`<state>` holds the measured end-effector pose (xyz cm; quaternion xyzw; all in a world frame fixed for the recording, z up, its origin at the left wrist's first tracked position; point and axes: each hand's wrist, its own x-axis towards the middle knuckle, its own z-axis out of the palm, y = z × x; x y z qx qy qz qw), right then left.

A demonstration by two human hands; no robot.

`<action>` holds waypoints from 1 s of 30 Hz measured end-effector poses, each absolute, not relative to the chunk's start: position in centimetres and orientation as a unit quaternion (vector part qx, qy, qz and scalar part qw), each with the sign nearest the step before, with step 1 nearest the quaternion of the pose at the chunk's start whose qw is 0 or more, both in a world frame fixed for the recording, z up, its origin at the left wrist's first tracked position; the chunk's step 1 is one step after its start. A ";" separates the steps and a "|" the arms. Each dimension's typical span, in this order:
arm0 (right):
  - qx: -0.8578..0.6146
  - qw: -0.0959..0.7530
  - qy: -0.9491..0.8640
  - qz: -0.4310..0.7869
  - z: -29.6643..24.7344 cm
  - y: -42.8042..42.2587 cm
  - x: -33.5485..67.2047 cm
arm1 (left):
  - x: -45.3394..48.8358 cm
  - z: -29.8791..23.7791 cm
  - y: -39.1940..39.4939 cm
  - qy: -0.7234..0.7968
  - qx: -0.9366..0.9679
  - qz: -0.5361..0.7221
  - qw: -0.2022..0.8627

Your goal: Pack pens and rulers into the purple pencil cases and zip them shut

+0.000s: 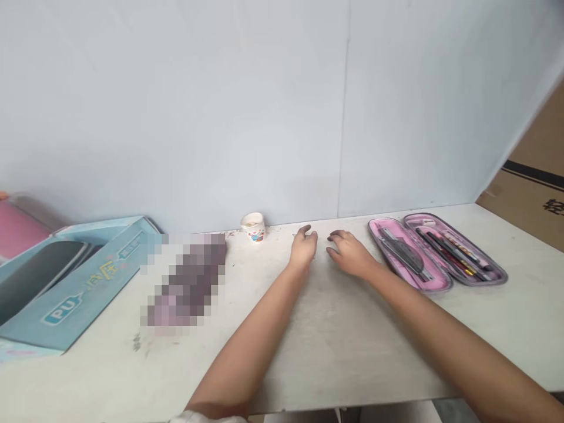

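My left hand (303,249) hovers over or rests on the far middle of the white table, its thumb and fingers apart and holding nothing; I cannot tell if it touches the surface. Close by on its right, my right hand (350,252) has loosely bent, spread fingers and is likewise bare. The fingertips of both look dark. To the right of my right hand an unzipped pencil case (450,281) lies spread flat, pink inside with a dark edge. One half holds a dark grey piece and a ruler (408,257); several pens (456,252) sit in the other.
A white paper cup (253,228) stands by the wall. Left of it lies a blurred-out purple and dark object (187,282). A light-blue box (94,288) marked PU, with dark cases inside, is at far left, a pink item (20,229) behind. Cardboard (533,170) stands at right.
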<state>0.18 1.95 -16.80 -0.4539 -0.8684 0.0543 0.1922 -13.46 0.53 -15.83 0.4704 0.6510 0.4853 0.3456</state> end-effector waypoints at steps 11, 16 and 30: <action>-0.425 0.068 -0.903 -0.007 -17.5 1.3 -5.4 | -16.7 -16.0 0.3 0.598 0.264 0.572 0.495; -0.417 0.059 -0.907 -0.015 -16.9 0.7 -3.2 | -14.5 -15.8 0.3 0.554 0.257 0.564 0.556; -0.590 0.215 -0.778 -0.009 -16.4 2.0 14.5 | -0.5 -13.2 0.4 0.497 0.775 0.267 0.286</action>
